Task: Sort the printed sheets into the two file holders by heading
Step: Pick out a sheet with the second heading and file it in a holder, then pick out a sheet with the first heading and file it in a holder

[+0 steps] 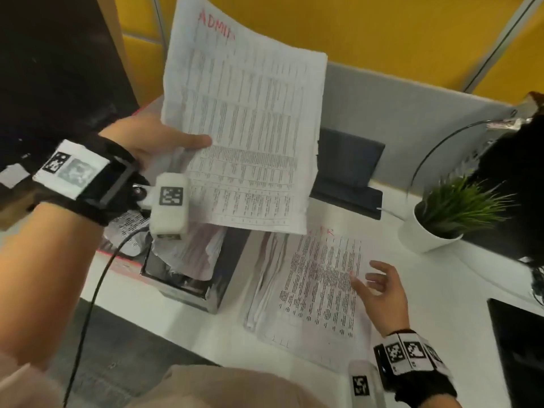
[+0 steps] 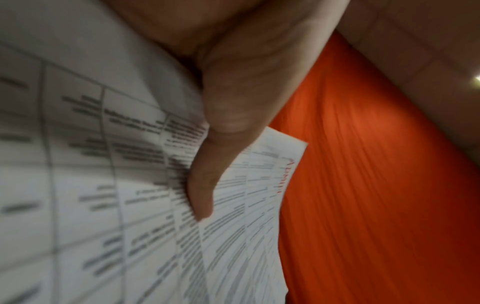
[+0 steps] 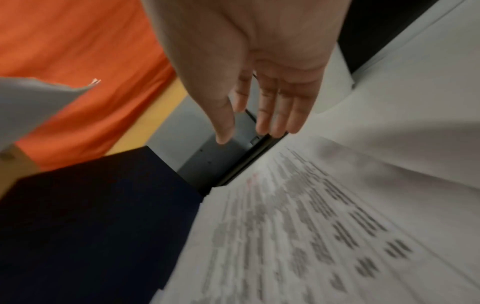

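My left hand point(image 1: 164, 142) holds up a printed sheet point(image 1: 247, 128) with a red handwritten "ADMIN" heading, thumb pressed on its face. The left wrist view shows that thumb point(image 2: 205, 174) pinching the sheet point(image 2: 103, 185) near its left edge. Below the sheet stands a dark file holder point(image 1: 188, 275) stuffed with crumpled papers. A stack of printed sheets point(image 1: 318, 281) lies flat on the white desk point(image 1: 441, 304), its top page carrying a faint red heading. My right hand point(image 1: 379, 287) hovers open over the stack's right edge; its fingers point(image 3: 272, 107) are straight and hold nothing.
A second dark holder or folder point(image 1: 350, 169) stands behind the raised sheet against a grey partition. A potted green plant point(image 1: 447, 213) in a white pot sits at the right, with a dark screen point(image 1: 518, 348) at the far right edge. Yellow wall panels rise behind.
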{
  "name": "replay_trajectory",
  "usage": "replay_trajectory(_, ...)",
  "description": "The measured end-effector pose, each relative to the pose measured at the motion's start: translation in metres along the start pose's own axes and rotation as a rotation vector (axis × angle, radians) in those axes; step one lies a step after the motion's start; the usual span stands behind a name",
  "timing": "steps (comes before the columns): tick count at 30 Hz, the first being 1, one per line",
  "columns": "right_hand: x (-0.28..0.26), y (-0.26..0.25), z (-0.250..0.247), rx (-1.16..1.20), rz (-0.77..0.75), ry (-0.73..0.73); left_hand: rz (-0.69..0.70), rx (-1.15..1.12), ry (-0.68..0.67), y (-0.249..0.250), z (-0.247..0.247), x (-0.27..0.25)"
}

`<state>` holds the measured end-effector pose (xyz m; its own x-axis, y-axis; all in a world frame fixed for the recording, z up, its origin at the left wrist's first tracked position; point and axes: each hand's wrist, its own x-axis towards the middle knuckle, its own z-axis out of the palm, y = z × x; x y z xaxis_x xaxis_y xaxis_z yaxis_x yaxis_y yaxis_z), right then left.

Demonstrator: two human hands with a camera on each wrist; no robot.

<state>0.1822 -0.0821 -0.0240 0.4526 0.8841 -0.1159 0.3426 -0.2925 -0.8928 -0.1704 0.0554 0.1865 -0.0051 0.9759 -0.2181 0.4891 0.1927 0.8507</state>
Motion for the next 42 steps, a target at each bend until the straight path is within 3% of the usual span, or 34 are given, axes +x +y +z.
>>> replay_trajectory(7, -0.009, 0.056, 0.009, -0.399, 0.180, 0.016, -0.123, 0.477, 0.204, -0.036, 0.005, 0.023)
replay_trajectory(10, -0.012, 0.069, 0.014, -0.488, 0.188, -0.012, 0.007, 0.614, 0.247, -0.043, 0.028, 0.027)
replay_trajectory(13, -0.011, 0.073, 0.016, -0.479, 0.209, -0.013, 0.047, 0.722, 0.155, -0.049, 0.045, 0.032)
replay_trajectory(18, -0.010, 0.073, 0.018, -0.471, 0.232, -0.037, -0.089, 0.916, -0.057, -0.057, 0.065, 0.043)
replay_trajectory(23, -0.010, 0.072, 0.019, -0.465, 0.229, -0.038, -0.146, 0.985, -0.128, -0.055, 0.070, 0.046)
replay_trajectory(27, -0.010, 0.071, 0.019, -0.469, 0.238, -0.039, 0.060, 0.897, 0.069, -0.036, 0.066, 0.033)
replay_trajectory(30, -0.008, 0.068, 0.019, -0.469, 0.255, -0.037, 0.322, 0.588, 0.232, -0.011, 0.073, 0.016)
replay_trajectory(33, -0.007, 0.066, 0.020, -0.481, 0.275, -0.047, 0.557, 0.251, 0.253, 0.010, 0.102, -0.008)
replay_trajectory(35, -0.007, 0.064, 0.020, -0.480, 0.281, -0.063, 0.631, 0.192, 0.205, 0.010, 0.135, -0.021)
replay_trajectory(37, -0.006, 0.063, 0.019, -0.475, 0.287, -0.084, 0.573, 0.306, 0.111, -0.005, 0.171, -0.025)
replay_trajectory(42, -0.008, 0.062, 0.018, -0.470, 0.293, -0.114, 0.127, 0.694, -0.229, -0.077, 0.230, -0.003)
